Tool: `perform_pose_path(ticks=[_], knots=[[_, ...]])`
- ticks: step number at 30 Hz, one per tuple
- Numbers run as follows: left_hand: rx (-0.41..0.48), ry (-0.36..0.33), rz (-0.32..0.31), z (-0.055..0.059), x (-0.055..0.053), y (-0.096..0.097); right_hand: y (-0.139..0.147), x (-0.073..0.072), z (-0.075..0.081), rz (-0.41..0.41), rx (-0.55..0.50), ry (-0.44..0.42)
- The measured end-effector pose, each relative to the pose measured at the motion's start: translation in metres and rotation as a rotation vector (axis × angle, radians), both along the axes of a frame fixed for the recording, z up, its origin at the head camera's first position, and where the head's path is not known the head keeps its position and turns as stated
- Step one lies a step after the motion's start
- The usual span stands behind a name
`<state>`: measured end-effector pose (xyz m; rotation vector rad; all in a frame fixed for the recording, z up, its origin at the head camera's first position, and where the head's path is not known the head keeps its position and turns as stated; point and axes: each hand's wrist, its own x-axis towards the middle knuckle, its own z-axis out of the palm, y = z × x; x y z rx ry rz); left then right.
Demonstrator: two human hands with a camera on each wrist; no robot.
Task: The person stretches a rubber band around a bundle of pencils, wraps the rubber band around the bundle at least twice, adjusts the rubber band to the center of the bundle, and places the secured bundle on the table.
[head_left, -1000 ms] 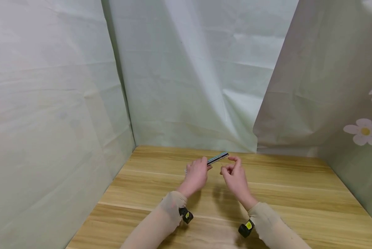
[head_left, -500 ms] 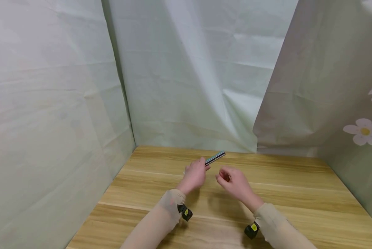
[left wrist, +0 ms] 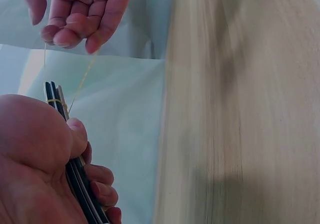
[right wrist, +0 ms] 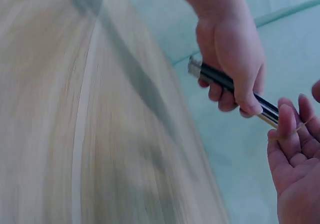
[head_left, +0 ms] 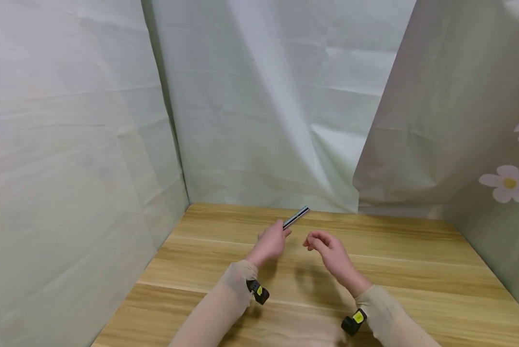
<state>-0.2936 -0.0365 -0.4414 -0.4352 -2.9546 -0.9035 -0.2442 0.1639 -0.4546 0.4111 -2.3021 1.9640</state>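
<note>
My left hand [head_left: 271, 241] grips a bundle of slim dark sticks [head_left: 296, 218] with light stripes, its far end pointing up and right above the table. In the left wrist view a thin yellowish rubber band [left wrist: 82, 81] circles the bundle near its tip. From there its strands stretch across to my right hand [head_left: 334, 254], whose curled fingers hook the loop a short way off the bundle's end. The right wrist view shows pale, shiny tips at the other end of the sticks [right wrist: 217, 76]. What kind of sticks they are, I cannot tell.
Both hands are above a wood-grain table [head_left: 415, 279]. Pale sheets [head_left: 263, 120] hang behind it and on both sides, the right one with printed flowers [head_left: 509, 183]. A small black camera [head_left: 259, 292] sits on each wrist.
The bundle has shifted slightly left and tilts more steeply. My right hand's index finger, stretched toward the bundle's tip a second ago, has curled in, and that hand has drawn slightly lower.
</note>
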Motion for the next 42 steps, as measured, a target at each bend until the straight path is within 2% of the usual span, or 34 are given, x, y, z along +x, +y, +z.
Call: perform_pose_path(ticks=[7,11,14,18,22,26,32,37,42], knots=[[0.049,0.005,0.037,0.002,-0.002,0.004,-0.004,-0.002,0.005,0.060,-0.428,-0.173],[0.087,0.052,0.058,0.000,-0.002,0.009,-0.006,-0.004,0.005,0.166,-0.658,-0.262],[0.105,0.091,0.070,-0.001,-0.002,0.014,-0.008,-0.003,0.004,0.257,-0.835,-0.306],[0.139,0.130,0.097,0.001,-0.001,0.020,-0.013,0.000,0.005,0.316,-1.020,-0.308],[0.175,0.230,0.132,-0.001,-0.001,0.024,-0.020,0.002,0.012,0.333,-1.187,-0.319],[0.172,0.312,0.135,-0.001,-0.001,0.025,-0.024,0.003,0.023,0.294,-1.331,-0.385],[0.139,0.356,0.106,0.001,-0.001,0.022,-0.020,0.002,0.033,0.184,-1.356,-0.449],[0.080,0.383,0.075,-0.002,-0.001,0.018,-0.013,0.000,0.034,0.160,-1.247,-0.459],[-0.018,0.447,0.037,-0.006,-0.002,0.013,-0.005,-0.002,0.036,0.094,-1.101,-0.458]])
